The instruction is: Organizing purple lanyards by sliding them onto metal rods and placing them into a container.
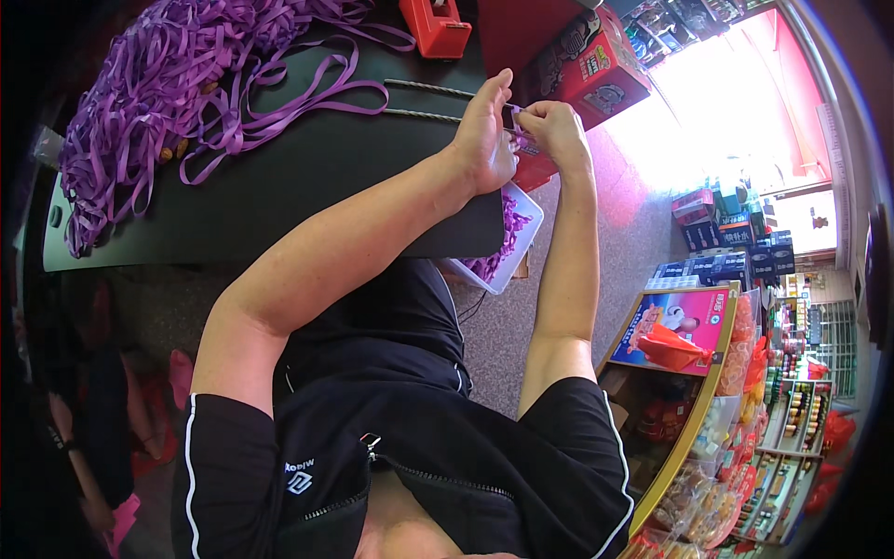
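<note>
Two thin twisted metal rods (424,114) stick out side by side over the right end of the black table. A long purple ribbon (317,88) runs from a large tangled heap to the rods' left ends. My left hand (486,140) is at the rods' right ends, one digit stretched up and the others bent, partly hidden, at the ribbon there. Against it, my right hand (561,135) pinches a short piece of purple ribbon between thumb and fingers. Below the hands, a white plastic tub (529,228) holds many small purple ribbon pieces.
The black table (279,200) carries the ribbon heap and a red tape dispenser (438,30). A red printed carton (596,70) stands beyond my right hand. To the right are a glass-fronted counter (643,373), stacked boxes (731,228) and stocked shelves. Another person's arm (79,456) shows at lower left.
</note>
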Demonstrator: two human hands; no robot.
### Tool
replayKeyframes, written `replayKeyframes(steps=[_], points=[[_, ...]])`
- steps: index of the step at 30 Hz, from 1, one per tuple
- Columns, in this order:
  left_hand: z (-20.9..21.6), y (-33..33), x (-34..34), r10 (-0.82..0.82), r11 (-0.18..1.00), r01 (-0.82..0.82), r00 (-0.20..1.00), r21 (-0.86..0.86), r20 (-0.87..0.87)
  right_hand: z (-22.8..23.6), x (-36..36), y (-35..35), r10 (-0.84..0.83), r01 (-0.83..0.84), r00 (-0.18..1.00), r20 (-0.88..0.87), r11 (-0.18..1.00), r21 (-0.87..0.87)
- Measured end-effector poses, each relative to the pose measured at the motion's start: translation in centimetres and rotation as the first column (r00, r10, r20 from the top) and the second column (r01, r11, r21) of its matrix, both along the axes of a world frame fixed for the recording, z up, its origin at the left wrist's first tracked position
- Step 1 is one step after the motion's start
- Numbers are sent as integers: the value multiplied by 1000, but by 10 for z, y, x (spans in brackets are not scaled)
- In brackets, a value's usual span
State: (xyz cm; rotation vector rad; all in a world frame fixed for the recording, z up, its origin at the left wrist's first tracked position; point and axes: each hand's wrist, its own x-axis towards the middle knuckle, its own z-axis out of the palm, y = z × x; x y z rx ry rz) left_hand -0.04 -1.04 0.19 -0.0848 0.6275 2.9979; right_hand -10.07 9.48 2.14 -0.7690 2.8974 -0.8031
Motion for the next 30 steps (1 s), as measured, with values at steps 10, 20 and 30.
replayKeyframes(steps=[10,20,30], points=[[-3,-1,-1,15,1000,-16,999,-22,-34,-6,-19,14,21,1,989,146,989,-150],[0,0,1,10,999,-10,1000,-41,-1,-36,-39,28,69,-5,933,354,984,-180],[-3,-2,1,13,999,-13,1000,-32,-17,-26,-6,18,31,86,958,286,917,-388]])
